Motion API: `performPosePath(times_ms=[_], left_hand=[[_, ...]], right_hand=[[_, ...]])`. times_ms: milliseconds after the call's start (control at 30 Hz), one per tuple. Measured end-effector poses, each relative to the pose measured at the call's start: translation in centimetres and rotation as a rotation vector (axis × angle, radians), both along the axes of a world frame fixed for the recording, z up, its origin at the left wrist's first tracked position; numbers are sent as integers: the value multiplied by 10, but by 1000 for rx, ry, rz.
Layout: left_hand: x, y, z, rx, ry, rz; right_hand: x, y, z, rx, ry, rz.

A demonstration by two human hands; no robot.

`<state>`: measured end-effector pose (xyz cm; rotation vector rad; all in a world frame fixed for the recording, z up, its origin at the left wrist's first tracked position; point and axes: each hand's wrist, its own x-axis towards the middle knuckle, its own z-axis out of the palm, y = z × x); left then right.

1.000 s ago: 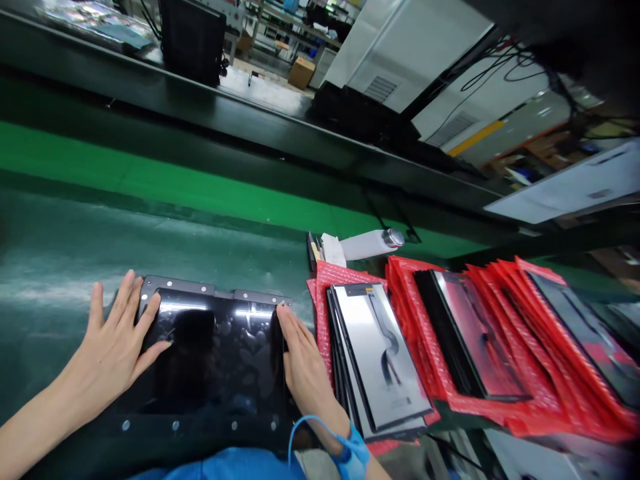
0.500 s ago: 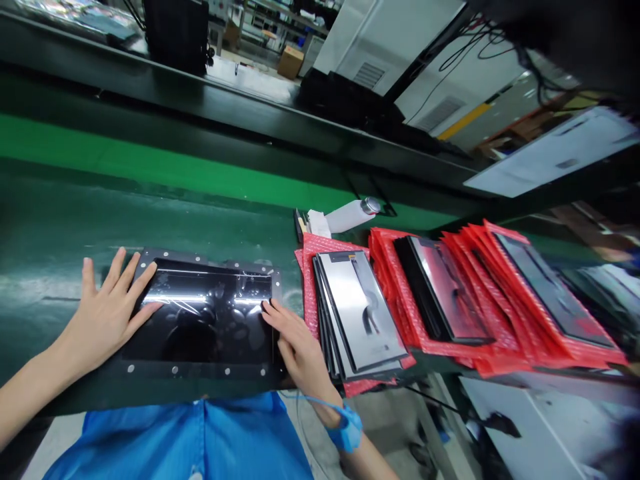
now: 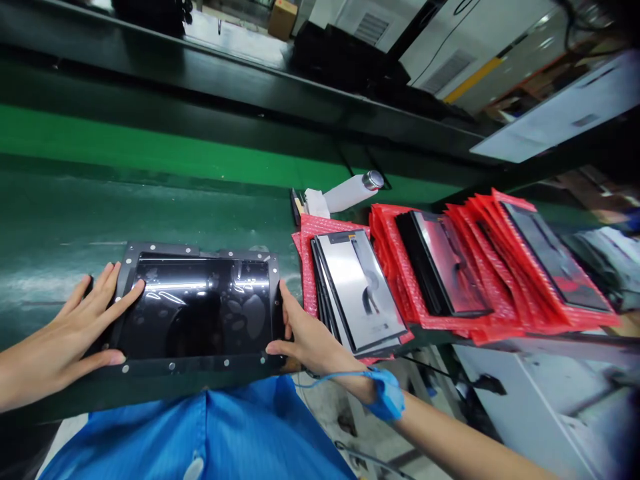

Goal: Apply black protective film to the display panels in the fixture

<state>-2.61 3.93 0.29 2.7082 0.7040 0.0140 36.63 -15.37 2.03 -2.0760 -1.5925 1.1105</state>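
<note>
A glossy black display panel (image 3: 200, 313) lies in a dark flat frame (image 3: 210, 255) with round silvery dots along its border. The panel's surface shows reflections and bubble-like marks. My left hand (image 3: 93, 327) rests on the frame's left side, fingers stretched out; its index fingertip touches the panel's upper left corner and the thumb lies near the lower left. At the right edge, my right hand (image 3: 305, 337) grips the frame, thumb on top near the lower corner and fingers along the side. A blue wrist strap (image 3: 387, 395) with a cord is on the right wrist.
Right of the frame, a stack of silver-backed panels (image 3: 357, 290) sits on red bubble wrap (image 3: 309, 267). More panels (image 3: 450, 267) and red bubble bags (image 3: 493, 267) lie farther right. Behind them are a white bottle (image 3: 350, 193) on its side and a raised dark ledge (image 3: 240, 100).
My right hand has shifted from the panel's right part to the frame's right edge, thumb now on the lower corner. My left hand has slid down and left. The camera view has tilted down.
</note>
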Motion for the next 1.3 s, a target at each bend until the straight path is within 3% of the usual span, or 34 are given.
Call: performPosePath(times_ms=[100, 300, 467, 600, 767, 967, 1300], left_hand=[[6, -8, -4, 22, -15, 44], [22, -29, -7, 85, -69, 174], [33, -37, -11, 145, -88, 273], [35, -30, -14, 264, -66, 280], [45, -16, -11, 396, -42, 298], [58, -10, -3, 421, -33, 305], [73, -2, -1, 445, -74, 355]], right_hand=[[-8, 2, 0, 16, -135, 23], [-27, -13, -7, 133, -221, -61], [-16, -2, -4, 196, -246, -35], [4, 25, 0, 261, -321, -31], [12, 47, -7, 350, -459, 18], [7, 44, -14, 417, -742, 165], [0, 42, -21, 468, -960, 172]])
